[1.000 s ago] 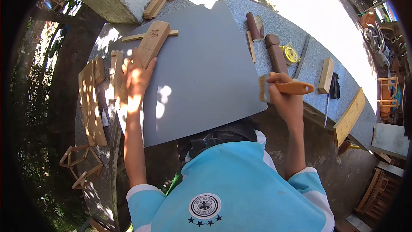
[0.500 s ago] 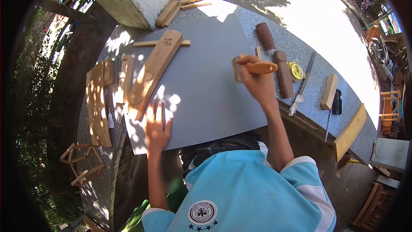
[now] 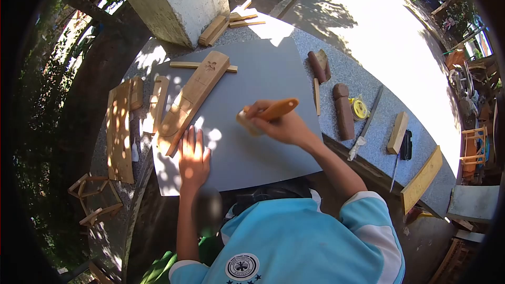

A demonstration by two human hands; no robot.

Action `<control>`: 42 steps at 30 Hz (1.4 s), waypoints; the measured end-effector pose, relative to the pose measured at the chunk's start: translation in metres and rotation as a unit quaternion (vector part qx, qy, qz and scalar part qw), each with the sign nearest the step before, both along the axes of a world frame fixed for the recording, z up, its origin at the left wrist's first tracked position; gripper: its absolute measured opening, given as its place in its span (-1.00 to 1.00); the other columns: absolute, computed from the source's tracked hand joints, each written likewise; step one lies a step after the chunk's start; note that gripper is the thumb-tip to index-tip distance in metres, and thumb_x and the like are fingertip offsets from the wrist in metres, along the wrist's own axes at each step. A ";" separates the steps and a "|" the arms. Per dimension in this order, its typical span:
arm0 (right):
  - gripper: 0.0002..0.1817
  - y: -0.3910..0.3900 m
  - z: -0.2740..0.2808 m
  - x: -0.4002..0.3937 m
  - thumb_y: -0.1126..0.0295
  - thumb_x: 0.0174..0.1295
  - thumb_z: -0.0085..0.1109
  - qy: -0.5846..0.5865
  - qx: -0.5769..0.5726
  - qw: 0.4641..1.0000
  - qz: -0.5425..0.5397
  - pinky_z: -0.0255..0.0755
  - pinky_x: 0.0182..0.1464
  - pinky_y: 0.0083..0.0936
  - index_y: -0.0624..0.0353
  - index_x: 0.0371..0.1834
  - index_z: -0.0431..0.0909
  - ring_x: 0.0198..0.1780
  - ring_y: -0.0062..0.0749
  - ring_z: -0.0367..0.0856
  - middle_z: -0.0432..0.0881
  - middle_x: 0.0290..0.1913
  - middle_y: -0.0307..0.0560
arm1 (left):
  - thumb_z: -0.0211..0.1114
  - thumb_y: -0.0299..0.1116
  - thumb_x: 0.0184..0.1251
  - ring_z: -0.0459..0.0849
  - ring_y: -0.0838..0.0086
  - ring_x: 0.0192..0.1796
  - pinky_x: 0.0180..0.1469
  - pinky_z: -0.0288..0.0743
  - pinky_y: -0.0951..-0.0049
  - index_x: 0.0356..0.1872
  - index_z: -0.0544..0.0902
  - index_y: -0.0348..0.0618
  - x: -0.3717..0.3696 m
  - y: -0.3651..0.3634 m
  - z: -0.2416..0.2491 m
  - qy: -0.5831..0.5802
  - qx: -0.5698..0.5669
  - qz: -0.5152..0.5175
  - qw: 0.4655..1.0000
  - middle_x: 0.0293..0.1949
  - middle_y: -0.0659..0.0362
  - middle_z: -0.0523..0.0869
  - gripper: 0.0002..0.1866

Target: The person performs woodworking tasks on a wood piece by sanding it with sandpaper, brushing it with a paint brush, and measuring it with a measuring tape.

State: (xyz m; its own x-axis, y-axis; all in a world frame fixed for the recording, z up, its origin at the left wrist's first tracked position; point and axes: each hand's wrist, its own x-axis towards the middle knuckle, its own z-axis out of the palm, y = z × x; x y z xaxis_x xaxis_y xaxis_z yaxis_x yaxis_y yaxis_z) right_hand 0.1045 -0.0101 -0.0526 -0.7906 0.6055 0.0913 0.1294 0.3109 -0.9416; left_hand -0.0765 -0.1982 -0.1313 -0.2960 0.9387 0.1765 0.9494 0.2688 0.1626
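1. Well to the left of the left hand, a wide board [image 3: 120, 134] lies dappled with light; a shorter piece of wood [image 3: 157, 106] sits nearer.
2. Just beyond the left hand's fingertips, a carved block [image 3: 197, 97] slants across the grey sheet [image 3: 263, 66], its far end crossing over a thin strip [image 3: 180, 65].
3. The left hand [image 3: 193, 164] rests palm down on the sheet, fingers stretched out and nothing in its grasp. Whether its fingertips touch the block, I cannot tell.
4. Over the sheet, the right hand [image 3: 278, 126] is curled around a brush [image 3: 281, 107], bristles toward the block. Blur hides whether they meet the sheet.
5. Brushing off the sheet seems to be the step in hand; the next move would call for a loose wrist and a low stroke clear of the block.
6. Right of the right hand, beyond the sheet, lie a brown club [image 3: 344, 115] and a yellow tape measure [image 3: 360, 109].
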 end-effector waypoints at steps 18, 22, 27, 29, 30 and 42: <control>-0.81 0.021 -0.045 -0.037 0.39 0.03 0.19 0.018 -0.102 0.965 0.241 0.40 -0.16 -0.62 0.21 -0.29 0.56 -0.20 -0.55 0.53 0.60 -0.30 -0.17 | 0.36 -0.23 -0.11 0.28 0.20 0.19 0.15 0.20 0.20 0.05 0.48 0.08 -0.044 0.145 0.066 -0.033 0.151 -0.128 0.980 0.12 0.07 0.34 -0.44; -0.78 0.129 -0.052 -0.048 0.42 -0.06 0.16 -0.010 -0.095 0.995 0.021 0.45 -0.25 -0.59 0.24 -0.31 0.57 -0.35 -0.51 0.56 0.60 -0.39 -0.17 | 0.36 -0.13 -0.10 0.26 0.22 0.20 0.15 0.19 0.10 -0.01 0.53 0.17 -0.049 0.201 0.067 0.150 0.047 -0.190 0.969 0.07 0.10 0.39 -0.50; -0.88 0.186 -0.010 -0.059 0.45 -0.03 0.14 0.045 0.176 0.976 -0.116 0.46 -0.45 -0.54 0.24 -0.42 0.58 -0.49 -0.45 0.60 0.63 -0.49 -0.10 | 0.33 -0.14 -0.07 0.37 0.31 0.08 0.05 0.29 0.16 -0.28 0.65 0.13 -0.070 0.226 0.036 -0.022 -0.053 -0.137 0.989 -0.12 0.22 0.53 -0.73; -0.84 0.109 0.006 -0.055 0.39 0.02 0.17 -0.035 -0.049 0.982 0.180 0.41 -0.19 -0.59 0.16 -0.31 0.57 -0.28 -0.55 0.54 0.60 -0.34 -0.21 | 0.33 -0.15 -0.06 0.41 0.34 0.03 0.01 0.33 0.20 -0.33 0.67 0.11 -0.078 0.223 0.031 -0.043 -0.017 -0.130 0.990 -0.19 0.25 0.56 -0.77; -0.83 0.075 -0.001 -0.054 0.39 0.03 0.17 -0.029 -0.062 0.953 0.295 0.35 -0.07 -0.57 0.17 -0.30 0.57 -0.17 -0.56 0.51 0.60 -0.30 -0.18 | 0.32 -0.15 -0.04 0.41 0.34 0.02 -0.01 0.33 0.21 -0.33 0.67 0.11 -0.083 0.221 0.031 -0.039 -0.018 -0.123 0.991 -0.20 0.25 0.56 -0.78; -0.74 0.184 -0.032 -0.080 0.36 0.01 0.16 0.050 0.215 0.956 -0.191 0.46 -0.39 -0.50 0.28 -0.27 0.52 -0.46 -0.38 0.62 0.61 -0.54 -0.01 | 0.22 -0.23 0.08 0.42 0.33 0.00 -0.01 0.30 0.20 -0.31 0.64 0.11 -0.058 0.176 0.047 0.001 0.023 -0.165 0.986 -0.21 0.26 0.54 -0.85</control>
